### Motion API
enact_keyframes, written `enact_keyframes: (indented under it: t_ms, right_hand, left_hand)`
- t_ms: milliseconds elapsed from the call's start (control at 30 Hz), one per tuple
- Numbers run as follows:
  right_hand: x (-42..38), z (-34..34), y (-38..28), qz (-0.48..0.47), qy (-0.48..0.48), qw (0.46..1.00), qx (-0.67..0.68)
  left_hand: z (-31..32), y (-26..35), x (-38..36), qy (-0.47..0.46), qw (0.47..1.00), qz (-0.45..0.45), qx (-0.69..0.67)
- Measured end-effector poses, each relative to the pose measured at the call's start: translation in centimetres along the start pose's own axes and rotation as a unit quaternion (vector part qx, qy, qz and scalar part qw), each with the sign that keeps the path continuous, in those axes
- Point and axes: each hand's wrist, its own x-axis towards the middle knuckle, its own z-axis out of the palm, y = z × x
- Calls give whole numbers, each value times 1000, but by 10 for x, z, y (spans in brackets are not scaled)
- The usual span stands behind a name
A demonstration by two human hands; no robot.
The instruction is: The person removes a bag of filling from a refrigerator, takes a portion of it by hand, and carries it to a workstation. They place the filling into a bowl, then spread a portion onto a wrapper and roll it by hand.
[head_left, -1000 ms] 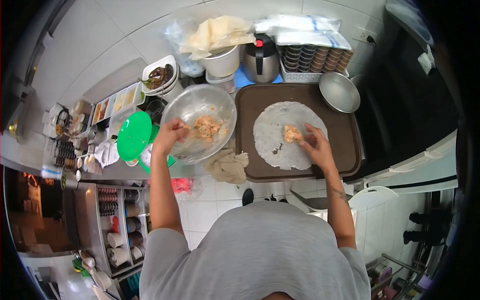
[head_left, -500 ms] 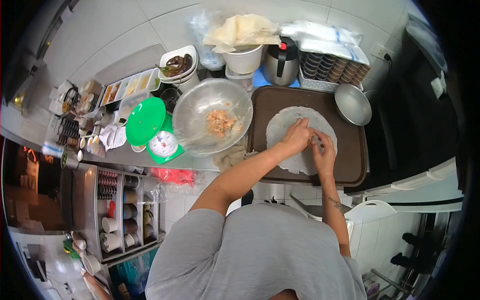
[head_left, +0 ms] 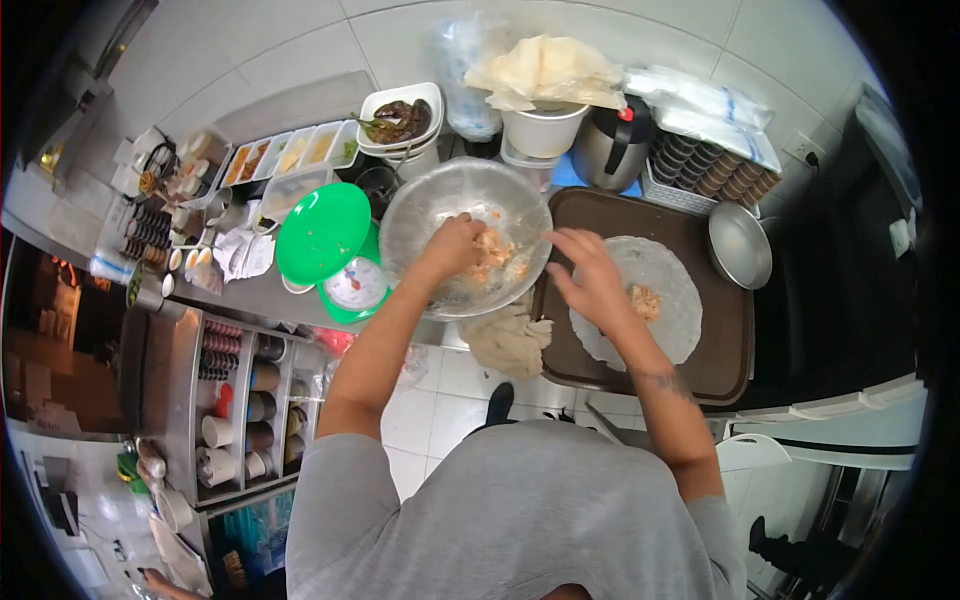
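Note:
My left hand (head_left: 452, 247) is inside the large metal bowl (head_left: 408, 205), its fingers curled into the edge of a chopped orange-pink filling (head_left: 492, 252). The fingertips are partly hidden. My right hand (head_left: 588, 272) hovers between the bowl's right rim and the tray, thumb and fingers apart, with nothing in it. Beneath and right of it, a round, thin, translucent wrapper sheet (head_left: 665, 278) lies flat on the brown tray (head_left: 590, 205). A small mound of filling (head_left: 645, 302) sits near the sheet's middle, partly behind my right forearm.
A green kitchen scale (head_left: 352, 290) stands left of the bowl. An empty metal bowl (head_left: 740, 245) rests at the tray's right edge. Behind are a white tub (head_left: 545, 130) topped with wrapper sheets (head_left: 548, 72) and a steel jug (head_left: 612, 145). A cloth (head_left: 508, 340) lies at the counter's front edge.
My left hand has moved left from the wrapper sheet into the bowl of filling. My right hand has shifted left off the sheet and spread. A mound of filling now shows on the sheet.

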Motion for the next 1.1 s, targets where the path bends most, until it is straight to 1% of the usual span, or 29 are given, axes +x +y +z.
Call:
enact_keyframes:
  t_ms: [33,100,167,200,300,367,400,467,500,567,600,700,767,867,900,967,1000,1067,1100]
  right_hand:
    - [18,19,-1,-9,-54,998,21]
    - [44,63,6,10,-156,988,-4]
    - [65,94,6,59,-256,958,-112]
    - [72,103,4,84,-303,935,-165]
    - [79,116,6,91,-327,918,-204]
    - [75,120,15,91,-303,929,-193]
    - [76,119,17,90,-289,934,-188]
    - [84,113,23,149,-319,931,-99]
    - [89,110,26,178,-329,926,-54]
    - [91,102,30,159,-256,953,19]
    - [89,101,33,150,-218,963,56]
    - [89,105,37,11,-78,992,97]
    - [91,106,35,22,-123,990,65]
    - [90,118,46,27,-185,982,-3]
    - [93,120,47,25,-205,978,-30]
    - [94,119,49,74,-234,967,-62]
    - [94,119,49,97,-249,960,-77]
    - [96,120,50,93,-249,960,-85]
    - [98,120,51,91,-249,960,-88]
  left_hand:
    - [0,2,-1,10,1000,0,-3]
    - [4,-3,2,33,999,9,-24]
    - [16,-20,6,55,996,27,-59]
    - [14,-21,5,47,997,21,-54]
    - [8,-27,3,24,999,14,-37]
    - [6,-30,5,16,999,20,-29]
    - [4,-31,5,12,999,14,-51]
    - [-7,-33,9,7,996,5,-91]
    - [-15,-35,12,-7,989,-15,-144]
    - [-25,-35,15,-40,965,-59,-253]
    - [-27,-34,15,-27,971,-58,-231]
    - [-26,-33,19,7,985,-44,-167]
    - [-9,-43,25,19,992,-19,-127]
    - [-9,-42,23,55,982,-36,-180]
    - [-14,-42,23,56,984,-44,-165]
    - [-24,-45,19,57,987,-64,-137]
    - [-25,-48,16,28,992,-73,-102]
    - [-28,-54,14,-27,995,-91,-30]
    - [-28,-54,10,11,998,-64,-3]
